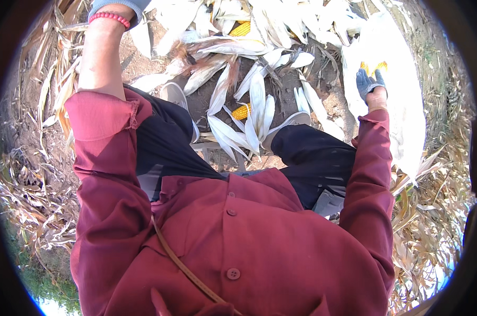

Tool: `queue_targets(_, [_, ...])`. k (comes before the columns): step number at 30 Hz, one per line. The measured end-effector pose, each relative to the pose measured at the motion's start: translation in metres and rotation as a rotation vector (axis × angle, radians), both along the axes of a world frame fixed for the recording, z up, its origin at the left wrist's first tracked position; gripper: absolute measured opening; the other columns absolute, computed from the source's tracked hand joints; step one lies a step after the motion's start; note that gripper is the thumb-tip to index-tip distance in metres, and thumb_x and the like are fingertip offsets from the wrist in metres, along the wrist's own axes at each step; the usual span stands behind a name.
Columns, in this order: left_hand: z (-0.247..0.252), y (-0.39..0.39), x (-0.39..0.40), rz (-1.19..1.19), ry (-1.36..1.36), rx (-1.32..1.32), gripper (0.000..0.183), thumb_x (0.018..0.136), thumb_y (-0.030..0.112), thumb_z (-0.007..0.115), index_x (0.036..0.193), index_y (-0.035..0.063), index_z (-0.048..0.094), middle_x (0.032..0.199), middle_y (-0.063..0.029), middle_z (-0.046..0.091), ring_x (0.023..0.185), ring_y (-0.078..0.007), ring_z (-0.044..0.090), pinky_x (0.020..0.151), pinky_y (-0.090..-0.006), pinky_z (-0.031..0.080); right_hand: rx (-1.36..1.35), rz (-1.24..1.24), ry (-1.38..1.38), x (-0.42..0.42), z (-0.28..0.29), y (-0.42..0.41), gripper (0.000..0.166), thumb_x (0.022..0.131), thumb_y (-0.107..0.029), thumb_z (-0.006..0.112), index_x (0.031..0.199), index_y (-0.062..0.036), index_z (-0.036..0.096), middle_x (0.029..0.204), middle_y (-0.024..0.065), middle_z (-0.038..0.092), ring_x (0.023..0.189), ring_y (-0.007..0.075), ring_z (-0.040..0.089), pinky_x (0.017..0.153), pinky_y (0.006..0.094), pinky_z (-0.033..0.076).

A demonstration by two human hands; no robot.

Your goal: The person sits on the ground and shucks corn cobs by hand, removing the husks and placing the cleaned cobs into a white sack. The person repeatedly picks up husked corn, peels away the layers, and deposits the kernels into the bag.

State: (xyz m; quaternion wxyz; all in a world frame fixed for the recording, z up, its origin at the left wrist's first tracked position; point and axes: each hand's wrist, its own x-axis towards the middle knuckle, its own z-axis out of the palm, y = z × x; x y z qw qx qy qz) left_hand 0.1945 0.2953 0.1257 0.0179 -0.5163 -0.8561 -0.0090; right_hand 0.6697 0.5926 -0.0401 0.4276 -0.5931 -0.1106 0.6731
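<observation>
My left hand is cut off by the top edge. Only the grey-blue glove cuff (133, 8) shows, above a red bead bracelet, so its fingers and anything in them are hidden. On the right, my right hand (371, 85) wears a grey glove, with its fingers apart over a white sack (400, 98). Just beyond its fingertips lie yellow corn cobs (380, 66), partly washed out by glare; whether the fingertips touch them is unclear. Between my shoes lies a corn cob (241, 111) with its pale husk (257, 106) peeled back.
More husked and unhusked ears (240, 29) are heaped ahead of my feet. My shoes (175, 96) rest on bare soil at either side of the loose husks. Dry corn stalks and leaves (29, 193) cover the ground on the left, with more leaves (431, 221) on the right.
</observation>
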Motion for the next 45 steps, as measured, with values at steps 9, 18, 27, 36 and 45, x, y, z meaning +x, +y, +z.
queue_targets(9, [-0.003,-0.004,0.028,-0.138,-0.04,0.211,0.041,0.072,-0.007,0.051,0.11,0.0055,0.061,0.1,-0.017,0.063,0.093,-0.0319,0.06,0.081,-0.0352,0.049,0.748,2.075,-0.878,-0.074,-0.111,-0.185,0.025,0.083,-0.028,0.059,0.094,-0.006,0.065,0.079,0.0116,0.066,0.073,0.0235,0.064,0.067,0.0336,0.049])
queue_targets(18, [-0.008,0.011,0.037,-0.282,-0.214,0.246,0.036,0.074,0.006,0.06,0.11,0.0054,0.059,0.106,-0.0169,0.061,0.103,-0.0327,0.056,0.089,-0.0381,0.045,1.272,2.109,-1.496,-0.149,-0.169,-0.312,0.019,0.084,-0.019,0.05,0.1,-0.0211,0.061,0.093,0.0015,0.062,0.087,0.0226,0.059,0.072,0.0391,0.041])
queue_targets(27, [0.001,0.022,0.053,-0.327,-0.405,-0.07,0.054,0.074,0.02,0.065,0.124,0.0052,0.053,0.121,-0.0201,0.055,0.113,-0.0315,0.053,0.095,-0.0357,0.042,0.659,2.057,-0.813,-0.145,-0.076,-0.231,0.056,0.072,-0.03,0.072,0.116,-0.0073,0.048,0.099,0.0152,0.062,0.094,0.0286,0.062,0.085,0.0389,0.045])
queue_targets(36, [-0.078,0.022,0.141,-0.609,-0.908,0.112,0.074,0.074,0.039,0.072,0.133,0.0088,0.039,0.105,-0.0184,0.06,0.092,-0.026,0.062,0.084,-0.0361,0.049,0.347,0.881,0.554,-0.159,0.064,-0.195,0.047,0.089,-0.026,0.061,0.124,-0.0001,0.044,0.115,0.0141,0.056,0.104,0.0261,0.058,0.09,0.0398,0.049])
queue_targets(45, [-0.076,0.018,0.172,-0.467,-0.841,-0.058,0.038,0.081,0.033,0.061,0.097,-0.0013,0.059,0.086,-0.0199,0.064,0.081,-0.0336,0.062,0.073,-0.0396,0.048,0.266,0.532,0.519,-0.149,0.047,-0.186,0.039,0.088,-0.029,0.062,0.114,-0.0025,0.051,0.108,0.0117,0.059,0.096,0.0274,0.06,0.085,0.0423,0.051])
